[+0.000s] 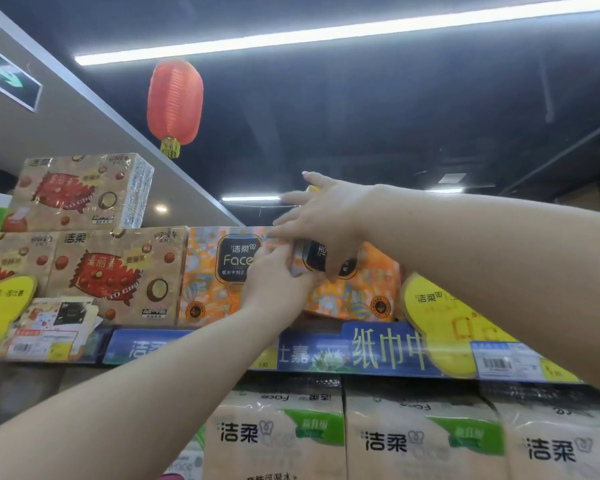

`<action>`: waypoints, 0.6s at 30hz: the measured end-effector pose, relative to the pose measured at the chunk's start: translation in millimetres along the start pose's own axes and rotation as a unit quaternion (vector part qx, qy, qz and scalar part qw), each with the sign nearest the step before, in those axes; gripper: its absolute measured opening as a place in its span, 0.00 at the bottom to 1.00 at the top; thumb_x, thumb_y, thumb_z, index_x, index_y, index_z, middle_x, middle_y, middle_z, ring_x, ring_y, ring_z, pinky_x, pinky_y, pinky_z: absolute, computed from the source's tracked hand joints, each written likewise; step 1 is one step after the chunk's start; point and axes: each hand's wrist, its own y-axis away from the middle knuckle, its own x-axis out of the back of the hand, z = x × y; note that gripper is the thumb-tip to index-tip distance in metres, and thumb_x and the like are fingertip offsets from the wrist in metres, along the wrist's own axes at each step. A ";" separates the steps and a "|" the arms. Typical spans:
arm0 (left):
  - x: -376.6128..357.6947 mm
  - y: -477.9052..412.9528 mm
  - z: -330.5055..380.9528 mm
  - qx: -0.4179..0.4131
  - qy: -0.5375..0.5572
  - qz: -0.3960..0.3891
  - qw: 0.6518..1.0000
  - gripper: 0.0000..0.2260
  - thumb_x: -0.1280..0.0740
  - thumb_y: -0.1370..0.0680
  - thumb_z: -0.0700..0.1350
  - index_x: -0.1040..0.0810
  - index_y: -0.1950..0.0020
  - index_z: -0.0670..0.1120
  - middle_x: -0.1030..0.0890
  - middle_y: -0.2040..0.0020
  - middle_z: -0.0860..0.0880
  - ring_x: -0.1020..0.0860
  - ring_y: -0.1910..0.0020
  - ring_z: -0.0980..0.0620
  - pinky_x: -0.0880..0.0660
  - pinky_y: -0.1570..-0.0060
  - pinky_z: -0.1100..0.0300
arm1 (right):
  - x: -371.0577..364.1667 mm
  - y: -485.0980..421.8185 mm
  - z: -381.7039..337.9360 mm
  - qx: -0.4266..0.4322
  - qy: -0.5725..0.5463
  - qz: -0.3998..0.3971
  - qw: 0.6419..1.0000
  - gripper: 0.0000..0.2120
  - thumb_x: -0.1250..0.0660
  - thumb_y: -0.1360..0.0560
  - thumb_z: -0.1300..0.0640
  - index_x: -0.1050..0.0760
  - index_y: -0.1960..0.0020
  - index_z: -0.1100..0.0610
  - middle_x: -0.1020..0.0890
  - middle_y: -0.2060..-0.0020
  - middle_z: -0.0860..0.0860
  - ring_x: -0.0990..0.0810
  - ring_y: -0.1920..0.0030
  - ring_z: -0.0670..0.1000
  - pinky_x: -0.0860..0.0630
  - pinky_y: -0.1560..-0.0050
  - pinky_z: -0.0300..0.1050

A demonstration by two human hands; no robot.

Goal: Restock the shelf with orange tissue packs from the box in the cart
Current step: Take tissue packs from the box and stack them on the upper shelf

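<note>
Head view looks up at the top shelf (139, 348), which has a blue strip with white words along its front. Two bare arms reach up to it. Between the hands is one orange pack (312, 261) with a dark label, tipped a bit and up at the shelf, in front of the other orange ones. The left hand (278, 275) comes up from the bottom left and grips the left end of the pack, with its fingers curled round it. The right hand (326, 220) comes in from the right and lies over the top of the pack. Its thumb bends down over the front, and its fingers stretch out to the left and look blurry. One finger points up. So both hands have hold of the pack. Just behind the left hand stands an orange Face pack (215, 271) on the shelf. Another orange one, the right pack (361, 292), sits under the right wrist. Left of them stand brown packs (115, 275) with red labels, and one more brown pack, the top pack (80, 192), lies on top of them. A yellow tag (440, 313) hangs at the shelf front on the right. Under the shelf are pale packs (278, 434) with green corners. A red lantern (175, 102) hangs from the dark ceiling, just under a long white light (326, 32).
</note>
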 end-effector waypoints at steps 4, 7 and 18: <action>24.5 -14.2 -1.4 -0.054 -0.043 0.047 0.997 0.21 0.44 0.29 0.52 0.20 0.42 0.46 0.24 0.40 0.47 0.29 0.38 0.45 0.31 0.39 0.49 | 2.5 -12.1 3.6 -0.005 -0.014 -0.002 1.000 0.54 0.26 0.38 0.36 0.54 0.23 0.48 0.23 0.41 0.48 0.26 0.39 0.54 0.36 0.35 0.52; 53.2 -37.1 -6.4 -0.081 -0.246 0.072 0.963 0.21 0.42 0.29 0.45 0.25 0.38 0.45 0.26 0.36 0.46 0.33 0.34 0.45 0.36 0.37 0.50 | 0.1 -9.9 3.9 -0.010 -0.008 0.009 1.000 0.51 0.27 0.36 0.36 0.52 0.23 0.48 0.25 0.38 0.48 0.30 0.34 0.54 0.39 0.32 0.56; 68.7 -67.4 -43.7 -0.081 -0.366 -0.111 0.920 0.36 0.32 0.32 0.66 0.39 0.28 0.57 0.32 0.31 0.53 0.36 0.31 0.48 0.34 0.36 0.49 | 7.0 0.3 26.4 -0.100 -0.177 0.083 0.976 0.30 0.25 0.37 0.38 0.31 0.40 0.48 0.27 0.48 0.44 0.30 0.39 0.51 0.27 0.48 0.49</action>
